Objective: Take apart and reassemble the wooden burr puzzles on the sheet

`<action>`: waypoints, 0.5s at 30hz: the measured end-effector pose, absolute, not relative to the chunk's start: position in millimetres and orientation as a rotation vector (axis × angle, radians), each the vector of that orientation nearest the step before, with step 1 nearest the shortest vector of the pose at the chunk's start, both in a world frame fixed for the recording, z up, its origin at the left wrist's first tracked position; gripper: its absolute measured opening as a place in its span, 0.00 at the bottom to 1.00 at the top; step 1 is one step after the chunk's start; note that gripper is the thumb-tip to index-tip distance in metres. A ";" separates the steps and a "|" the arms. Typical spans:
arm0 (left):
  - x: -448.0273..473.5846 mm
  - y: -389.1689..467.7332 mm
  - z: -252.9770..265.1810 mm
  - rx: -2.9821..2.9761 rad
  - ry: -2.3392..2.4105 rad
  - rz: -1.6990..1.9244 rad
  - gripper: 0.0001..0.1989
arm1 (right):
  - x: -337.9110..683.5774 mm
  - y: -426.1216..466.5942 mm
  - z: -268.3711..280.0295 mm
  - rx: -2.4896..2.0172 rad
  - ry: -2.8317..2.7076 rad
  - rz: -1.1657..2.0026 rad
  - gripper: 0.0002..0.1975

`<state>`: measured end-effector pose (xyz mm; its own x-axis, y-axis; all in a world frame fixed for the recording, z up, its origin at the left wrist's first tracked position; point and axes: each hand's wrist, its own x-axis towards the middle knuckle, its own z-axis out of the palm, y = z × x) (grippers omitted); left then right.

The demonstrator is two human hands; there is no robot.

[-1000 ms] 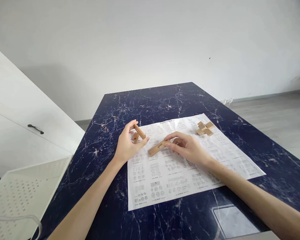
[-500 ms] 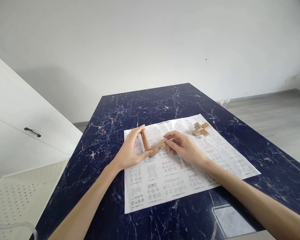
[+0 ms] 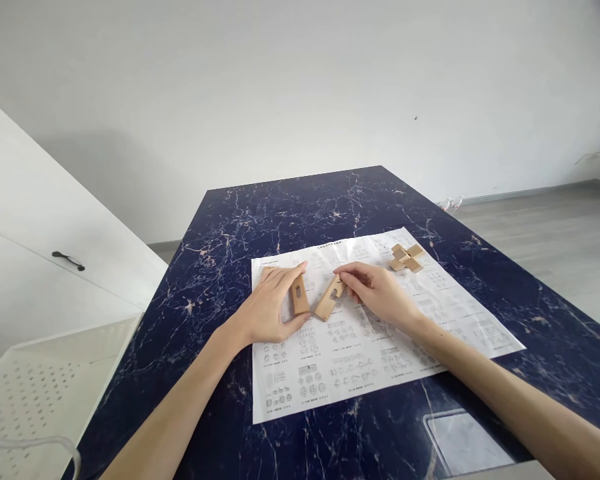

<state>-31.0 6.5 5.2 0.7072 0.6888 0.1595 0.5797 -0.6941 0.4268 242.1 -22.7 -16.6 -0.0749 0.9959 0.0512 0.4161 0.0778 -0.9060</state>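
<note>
Near the sheet's (image 3: pixel 330 395) far-right corner, we see a joined wooden cross (image 3: pixel 405 259).
Nearer its left edge, our left hand (image 3: pixel 265 310) pinches a slotted block (image 3: pixel 300 306), our right hand (image 3: pixel 380 293) a notched block (image 3: pixel 325 307); both remain unjoined.

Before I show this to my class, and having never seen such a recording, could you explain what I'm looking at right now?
There is no machine here, just a person's two bare hands. The view comes from one camera worn on that person's head, looking forward and down. The left hand grips a flat brown wooden bar with an oval slot; the right hand holds a flat light-brown wooden bar with a notch. Beneath them, a white printed paper sheet lies on a dark blue marble-patterned table. Near the sheet's far right corner sits a cross-shaped light wooden block.
</note>
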 end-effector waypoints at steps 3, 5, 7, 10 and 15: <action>-30.4 5.5 6.4 2.603 0.961 0.434 0.48 | 240.9 -23.3 -14.7 -1.452 -1.639 0.981 0.16; -30.1 4.8 7.7 2.620 0.946 0.427 0.53 | 240.4 -23.5 -14.5 -1.444 -1.666 0.987 0.15; -29.6 4.2 8.8 2.648 0.919 0.448 0.56 | 240.0 -23.6 -14.7 -1.435 -1.686 0.994 0.14; -27.1 2.7 9.8 2.699 0.893 0.554 0.51 | 239.4 -24.2 -14.4 -1.425 -1.696 0.995 0.13; -15.9 -4.2 8.2 2.744 0.874 0.634 0.34 | 239.1 -25.0 -13.7 -1.416 -1.710 1.007 0.13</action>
<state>-15.9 -4.2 8.2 0.7343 0.5878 0.3395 0.5052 -0.8073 0.3050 239.1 -25.0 -13.7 -0.1682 0.9853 0.0307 0.4509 0.1046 -0.8864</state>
